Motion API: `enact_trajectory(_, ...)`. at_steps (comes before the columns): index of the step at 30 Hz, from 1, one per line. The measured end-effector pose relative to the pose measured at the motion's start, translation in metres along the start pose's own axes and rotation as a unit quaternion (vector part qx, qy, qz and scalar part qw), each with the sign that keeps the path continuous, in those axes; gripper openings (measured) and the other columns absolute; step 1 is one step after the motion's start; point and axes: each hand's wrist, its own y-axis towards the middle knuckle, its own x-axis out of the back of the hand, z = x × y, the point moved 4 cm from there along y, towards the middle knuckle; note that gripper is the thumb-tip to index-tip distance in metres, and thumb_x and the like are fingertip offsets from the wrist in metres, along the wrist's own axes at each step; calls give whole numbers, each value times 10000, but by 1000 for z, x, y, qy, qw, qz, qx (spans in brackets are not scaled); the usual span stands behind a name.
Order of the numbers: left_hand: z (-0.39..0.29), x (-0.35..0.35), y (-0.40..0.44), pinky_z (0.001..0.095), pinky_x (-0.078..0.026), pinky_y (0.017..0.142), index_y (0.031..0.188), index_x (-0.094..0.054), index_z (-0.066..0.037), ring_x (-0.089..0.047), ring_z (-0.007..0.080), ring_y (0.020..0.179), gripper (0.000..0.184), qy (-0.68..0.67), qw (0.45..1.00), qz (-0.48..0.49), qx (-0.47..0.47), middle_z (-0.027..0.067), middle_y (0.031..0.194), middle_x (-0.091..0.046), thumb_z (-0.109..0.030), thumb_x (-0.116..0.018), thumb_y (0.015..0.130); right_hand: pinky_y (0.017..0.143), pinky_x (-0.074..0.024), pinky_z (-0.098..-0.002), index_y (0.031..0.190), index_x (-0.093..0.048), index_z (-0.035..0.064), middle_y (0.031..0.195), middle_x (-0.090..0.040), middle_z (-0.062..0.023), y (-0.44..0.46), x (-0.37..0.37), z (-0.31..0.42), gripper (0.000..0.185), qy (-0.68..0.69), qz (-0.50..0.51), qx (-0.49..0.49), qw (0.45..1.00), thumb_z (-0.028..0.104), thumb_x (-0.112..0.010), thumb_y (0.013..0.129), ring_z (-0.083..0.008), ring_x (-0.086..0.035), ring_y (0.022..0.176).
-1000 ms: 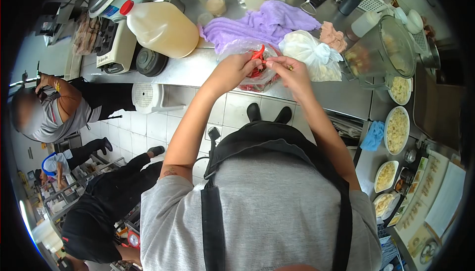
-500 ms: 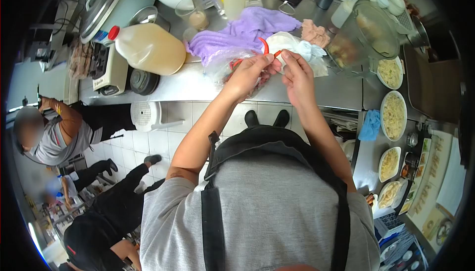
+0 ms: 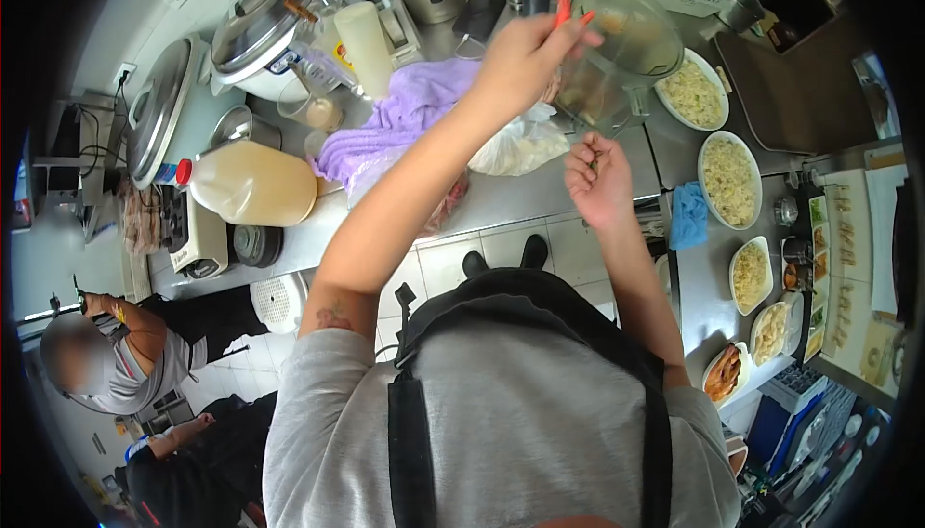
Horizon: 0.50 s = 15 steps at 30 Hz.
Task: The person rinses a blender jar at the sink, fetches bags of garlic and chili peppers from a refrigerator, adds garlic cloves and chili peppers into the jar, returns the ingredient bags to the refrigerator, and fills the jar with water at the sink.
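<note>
My left hand [image 3: 528,58] is closed around red chili peppers [image 3: 559,0], which stick out beyond the fingers. It reaches over the near left side of a clear blender jar [image 3: 626,32] that has pale pieces inside. Just below the jar, at the counter's front edge, my right hand [image 3: 602,181] is turned up with curled fingers. Something small and greenish shows between them, too small to name. A white plastic bag [image 3: 520,147] lies left of the right hand, and a purple towel [image 3: 395,114] is under and beside my left forearm.
On the left stand a jug of yellowish liquid [image 3: 255,184] with a red cap and a rice cooker [image 3: 275,32]. Several white dishes of food, including one dish [image 3: 730,181], line the right counter near a blue cloth [image 3: 688,215]. Other people work at lower left.
My hands have parted. The left moved up and right to the blender jar with the chili peppers; the right dropped lower. The view has shifted, and the jar appears further left.
</note>
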Motion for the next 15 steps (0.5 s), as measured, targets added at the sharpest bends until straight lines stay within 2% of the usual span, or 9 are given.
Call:
enact_trajectory(2, -6, -13, 40, 376, -431, 755, 930, -682, -13, -579, 290, 823, 376, 127, 988, -31, -80, 119, 766, -645, -324, -471, 910, 419, -261, -222, 814, -470, 122, 672, -413, 8, 1, 1, -1, 71, 20, 18, -17, 999, 183, -472, 850, -82, -329, 509)
enact_trajectory(4, -17, -23, 59, 398, -411, 803, 933, -691, -35, -546, 334, 899, 367, 259, 946, -96, -168, 126, 779, -645, -313, -453, 900, 422, -266, -222, 816, -464, 122, 677, -417, 4, -2, -7, -4, 70, 20, 16, -24, 999, 184, -467, 849, -84, -333, 511)
enact_trajectory(5, -13, -25, 62, 385, -393, 845, 1013, -656, -35, -535, 318, 940, 375, 221, 959, -71, -164, 137, 866, -626, -311, -422, 912, 410, -259, -215, 818, -456, 126, 687, -423, 18, -3, -10, -2, 54, -1, -14, -14, 1000, 170, -453, 848, -67, -334, 505)
enact_trajectory(8, -16, -20, 41, 347, -339, 971, 1253, -549, -34, -502, 269, 1062, 463, 103, 984, 18, -142, 169, 1128, -568, -305, -330, 947, 394, -233, -199, 848, -481, 107, 656, -407, 43, -5, -7, 13, 71, -25, 78, -39, 996, 171, -458, 868, -47, -318, 479)
enact_trajectory(10, -8, -22, 22, 357, -354, 965, 1318, -481, -36, -512, 241, 1017, 502, -18, 998, 64, -20, 154, 1183, -541, -324, -290, 955, 390, -208, -186, 909, -534, 82, 624, -368, 68, -9, -21, 25, 120, -107, 47, 15, 993, 189, -486, 886, -29, -290, 467)
enact_trajectory(12, -3, -28, 5, 360, -326, 979, 1350, -459, -72, -490, 250, 1029, 515, -91, 993, 64, 38, 153, 1218, -515, -339, -260, 956, 388, -194, -179, 983, -569, 65, 598, -331, 84, -12, -50, 37, 174, -194, 32, 62, 978, 205, -502, 904, -16, -272, 463)
enact_trajectory(14, -2, -32, -5, 365, -273, 1004, 1356, -468, -126, -431, 282, 1099, 506, -65, 997, 38, 27, 157, 1229, -487, -351, -257, 955, 388, -189, -176, 1068, -587, 57, 578, -298, 92, -14, -79, 44, 232, -283, 31, 106, 953, 219, -506, 923, -9, -264, 467)
enact_trajectory(15, -5, -31, -8, 371, -256, 1012, 1362, -464, -145, -401, 291, 1133, 502, -26, 999, 32, 19, 156, 1232, -473, -359, -263, 955, 388, -177, -179, 1112, -586, 38, 592, -291, 99, -11, -85, 45, 279, -271, 47, 110, 955, 236, -564, 916, 1, -245, 472)
